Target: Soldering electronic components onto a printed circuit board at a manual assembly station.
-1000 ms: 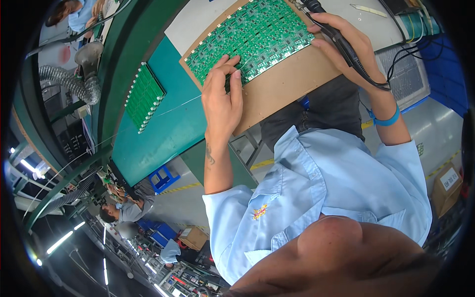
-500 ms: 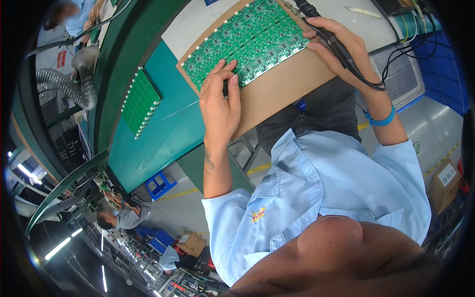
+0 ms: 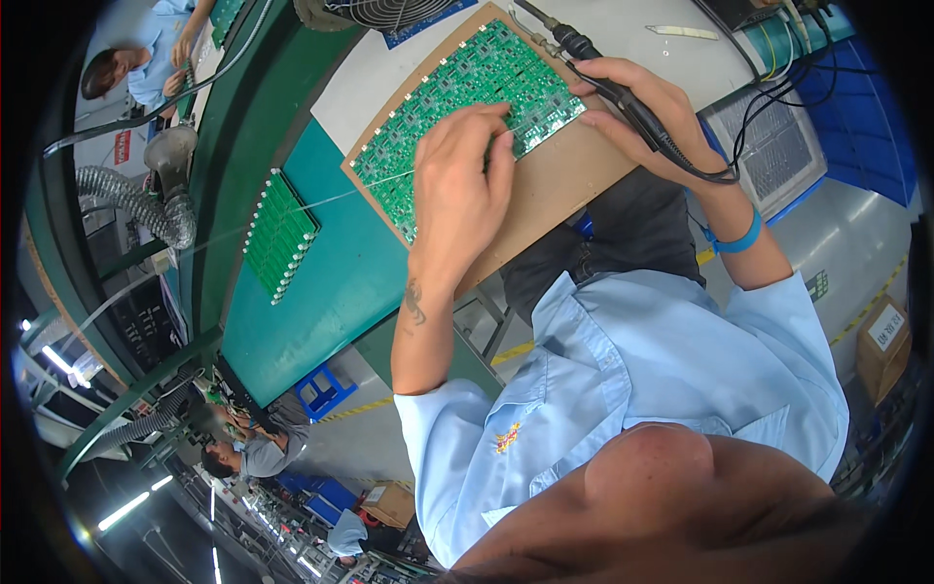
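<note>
A large panel of green circuit boards (image 3: 477, 83) lies on a brown board (image 3: 559, 185) in front of me. My left hand (image 3: 457, 175) is over the panel's left part, with thumb and fingers pinched together. A thin, silvery strand like solder wire (image 3: 360, 191) runs through that pinch and trails off to the left. In my right hand (image 3: 662, 107) is a soldering iron (image 3: 637, 102) with a black handle and a cable. Its metal end is above the panel's far right corner, and whether it touches is unclear. My right fingertips are at the panel's right edge.
Left of the panel, a stack of green circuit boards (image 3: 280, 234) sits on a green mat (image 3: 292, 336). A fan (image 3: 399, 10) is at the far edge. Black cables (image 3: 778, 107) hang on the right near a blue bin (image 3: 871, 136). Co-workers (image 3: 146, 68) sit at the upper left.
My left hand has moved right and farther over the panel, the wire moving with it. The soldering iron has shifted slightly left. The view has tilted a little, showing the fan.
</note>
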